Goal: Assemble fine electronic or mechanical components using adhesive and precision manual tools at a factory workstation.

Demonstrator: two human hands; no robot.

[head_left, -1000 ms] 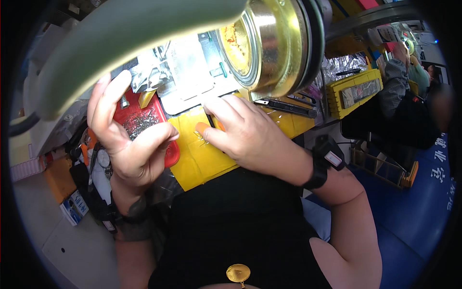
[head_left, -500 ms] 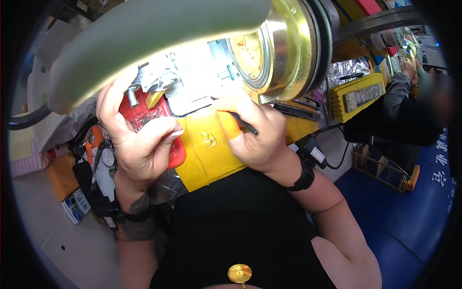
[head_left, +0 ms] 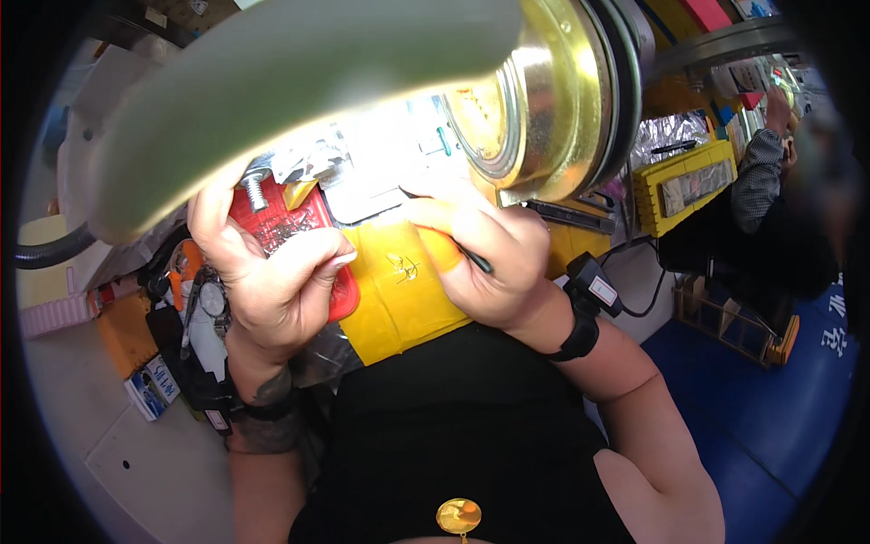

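Observation:
My right hand (head_left: 494, 258) is closed around a thin dark pointed tool (head_left: 476, 261); its tip shows past my fingers beside a brightly lit pale plate (head_left: 362, 199). An orange cover (head_left: 439, 249) wraps one finger of that hand. My left hand (head_left: 281, 281) is over a red tray (head_left: 343, 297) of small dark bits, thumb bent against curled fingers; anything held there is hidden. One left finger reaches up beside a metal bolt (head_left: 256, 192), under the lamp's edge. Tiny wire-like pieces (head_left: 403, 267) lie on a yellow mat (head_left: 390, 322) between my hands.
A large pale lamp arm (head_left: 299, 91) and a brass-coloured round housing (head_left: 544, 100) overhang the work. At right stand a yellow bin (head_left: 684, 177) and a black adapter with a cord (head_left: 594, 283). Another person's sleeve (head_left: 759, 181) shows farther right. Orange-handled tools (head_left: 186, 263) are at left.
The view has shifted slightly, so most things sit a little to the right and lower. Both hands keep nearly the same pose, and the dark tool stays in my right hand.

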